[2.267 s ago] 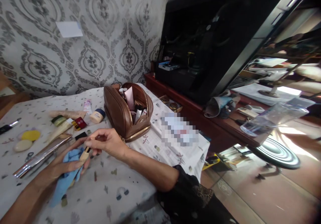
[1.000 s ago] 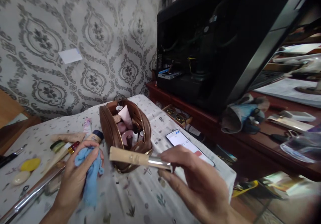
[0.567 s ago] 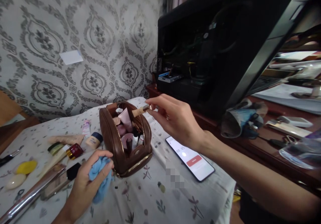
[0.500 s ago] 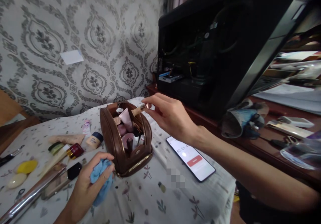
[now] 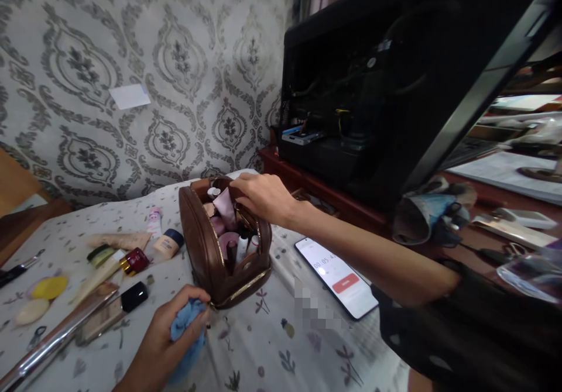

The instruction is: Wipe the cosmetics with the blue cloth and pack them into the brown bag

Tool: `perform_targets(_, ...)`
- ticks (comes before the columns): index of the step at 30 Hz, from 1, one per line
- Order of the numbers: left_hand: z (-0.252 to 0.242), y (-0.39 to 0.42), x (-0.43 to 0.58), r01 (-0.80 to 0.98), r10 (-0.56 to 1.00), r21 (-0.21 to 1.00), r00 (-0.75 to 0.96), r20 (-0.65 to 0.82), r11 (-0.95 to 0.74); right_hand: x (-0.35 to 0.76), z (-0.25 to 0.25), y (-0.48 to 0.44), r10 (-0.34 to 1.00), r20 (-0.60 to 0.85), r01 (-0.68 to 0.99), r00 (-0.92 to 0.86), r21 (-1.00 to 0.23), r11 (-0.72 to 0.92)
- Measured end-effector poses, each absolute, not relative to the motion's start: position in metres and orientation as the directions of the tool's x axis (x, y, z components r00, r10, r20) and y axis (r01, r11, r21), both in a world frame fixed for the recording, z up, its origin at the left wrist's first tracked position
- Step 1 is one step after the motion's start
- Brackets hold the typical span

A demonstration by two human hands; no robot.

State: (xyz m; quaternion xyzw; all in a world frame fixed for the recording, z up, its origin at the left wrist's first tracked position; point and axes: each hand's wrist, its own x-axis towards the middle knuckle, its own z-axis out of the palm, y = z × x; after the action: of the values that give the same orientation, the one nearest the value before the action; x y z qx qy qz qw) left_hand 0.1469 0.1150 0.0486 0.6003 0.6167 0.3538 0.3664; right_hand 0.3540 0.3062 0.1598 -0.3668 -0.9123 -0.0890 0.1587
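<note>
A brown makeup bag (image 5: 199,246) stands unzipped on the patterned sheet, with a pink tube (image 5: 225,207) and several other cosmetics inside. My right hand (image 5: 267,198) reaches over its far right rim, fingers curled down into the bag. Their tips are hidden, and so is whatever they hold. By the bag's front left corner, my left hand (image 5: 169,333) is closed around a crumpled blue cloth (image 5: 187,322), with the fingers close to the zipper end.
Left of the bag lie a foundation jar (image 5: 169,243), a red-capped bottle (image 5: 134,261), a long silver-handled brush (image 5: 57,336) and a yellow sponge (image 5: 49,288). A phone (image 5: 338,281) showing a timer lies to the right. A black computer case (image 5: 351,99) stands behind.
My right hand has moved left and down from above the rim into the bag; the small brush it pinched is now out of sight. My left hand keeps the cloth.
</note>
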Motion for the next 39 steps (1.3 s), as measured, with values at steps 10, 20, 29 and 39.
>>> perform_targets(10, 0.048, 0.111, 0.153, 0.523, 0.998, 0.852, -0.024, 0.052, -0.032, 0.369, 0.156, 0.294, 0.631, 0.470, 0.660, -0.617, -0.128, 0.740)
perform_targets(20, 0.044, 0.112, 0.114, 0.613, 0.997, 0.790, -0.045, 0.059, -0.019, 0.381, 0.123, 0.218, 0.407, 0.686, 0.250, -0.603, -0.322, 0.913)
perform_targets(29, 0.050, 0.126, 0.055, 0.745, 0.915, 0.667, -0.287, 0.284, 0.026, 0.336, 0.072, 0.168, 0.346, 0.609, 0.070, -0.714, -0.429, 0.901)
perform_targets(39, 0.053, 0.123, -0.051, 0.792, 0.685, 0.400, -0.605, 0.407, 0.462, 0.270, 0.029, 0.159, 0.424, 0.202, 0.184, -0.883, -0.682, 0.708)
